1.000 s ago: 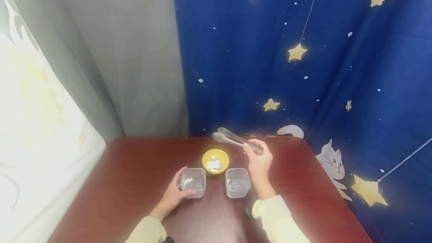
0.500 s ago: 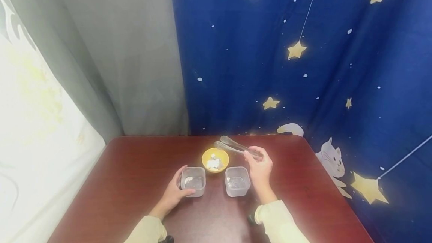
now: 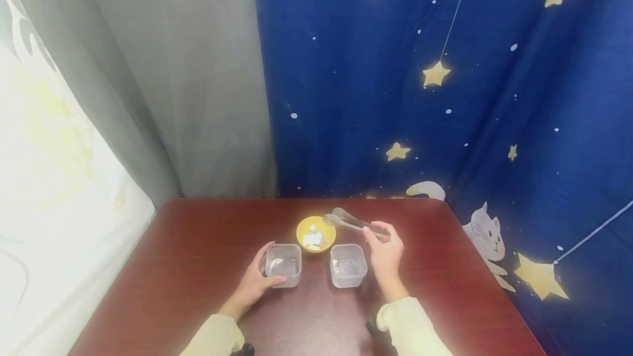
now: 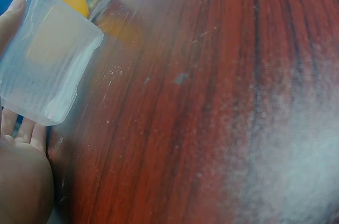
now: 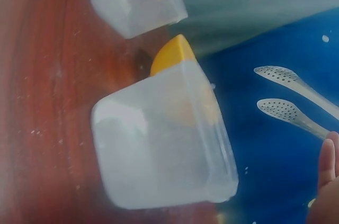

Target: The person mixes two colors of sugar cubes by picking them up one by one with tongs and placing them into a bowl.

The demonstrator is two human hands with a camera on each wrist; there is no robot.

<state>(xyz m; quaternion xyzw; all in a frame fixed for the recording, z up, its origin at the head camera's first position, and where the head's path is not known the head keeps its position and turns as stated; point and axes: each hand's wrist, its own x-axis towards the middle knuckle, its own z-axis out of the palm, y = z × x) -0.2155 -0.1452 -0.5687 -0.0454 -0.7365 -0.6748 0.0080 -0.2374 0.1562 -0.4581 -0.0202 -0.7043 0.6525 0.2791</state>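
In the head view my right hand (image 3: 387, 251) grips metal tongs (image 3: 353, 222) by the handle end. Their two perforated heads (image 5: 279, 109) stand apart with nothing between them, raised above the right container in the right wrist view. From the head those heads overlap the right rim of a yellow bowl (image 3: 300, 239), which contains white pieces (image 3: 313, 239). My left hand (image 3: 254, 282) holds a clear square container (image 4: 53, 60) on the table, thumb on the near side and fingers round the left. A matching container (image 5: 159, 139) stands right of it, below the tongs.
Under everything lies a dark red wooden table (image 3: 188, 268). A blue star-patterned curtain (image 3: 346, 81) and a grey curtain (image 3: 207, 81) hang behind its far edge. Bright white fabric (image 3: 59, 207) hangs at the left.
The tongs have come down and toward me, from above the table's far edge to the bowl's right rim. My left hand, both containers and the bowl stay in place.
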